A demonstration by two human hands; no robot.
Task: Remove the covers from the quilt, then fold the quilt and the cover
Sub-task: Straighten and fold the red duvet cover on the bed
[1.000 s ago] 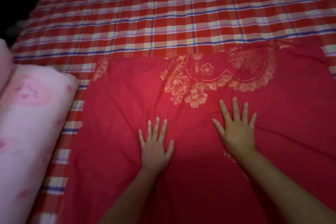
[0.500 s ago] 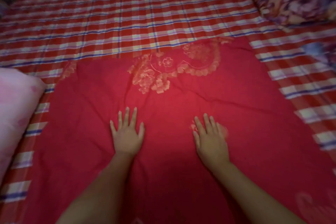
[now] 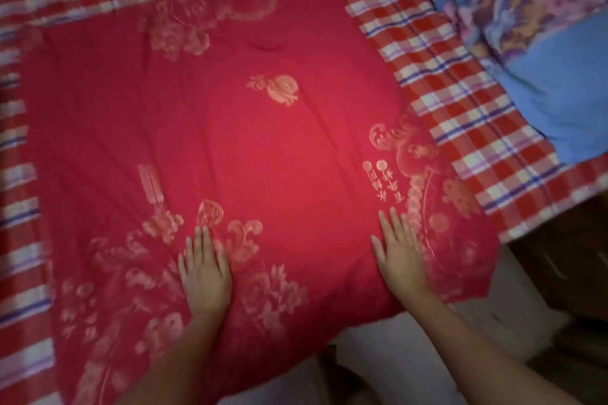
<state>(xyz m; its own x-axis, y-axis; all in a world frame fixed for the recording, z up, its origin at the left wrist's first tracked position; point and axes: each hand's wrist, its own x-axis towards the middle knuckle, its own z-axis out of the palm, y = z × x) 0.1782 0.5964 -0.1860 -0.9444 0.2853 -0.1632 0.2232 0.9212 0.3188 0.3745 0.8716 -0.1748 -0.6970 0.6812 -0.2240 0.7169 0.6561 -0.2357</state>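
Both hands lie flat on the red cover [image 3: 263,141], palms down. The left hand [image 3: 204,273] is at about 7 o'clock of the view and the right hand [image 3: 399,256] at about 5 o'clock, well apart from each other. On each hand the fingers are straight and narrow, close one to another, and they point roughly to 12 o'clock. They hold nothing and only press on the cloth.

The cover is spread on the bed and fills the middle of the view. It has pale gold flowers and signs, dense near the hands and again at 12 o'clock. Its corner at 5 o'clock goes over the edge of the bed and hangs above the light floor [image 3: 411,355].

The checked sheet [image 3: 444,102] shows around the cover at 9, 12 and 2 o'clock. A blue cloth [image 3: 543,92] with flowers lies on the sheet at 2 o'clock, apart from the cover. Dark wooden furniture [image 3: 559,256] stands at 4 o'clock, beside the bed. Everything is a little blurred.
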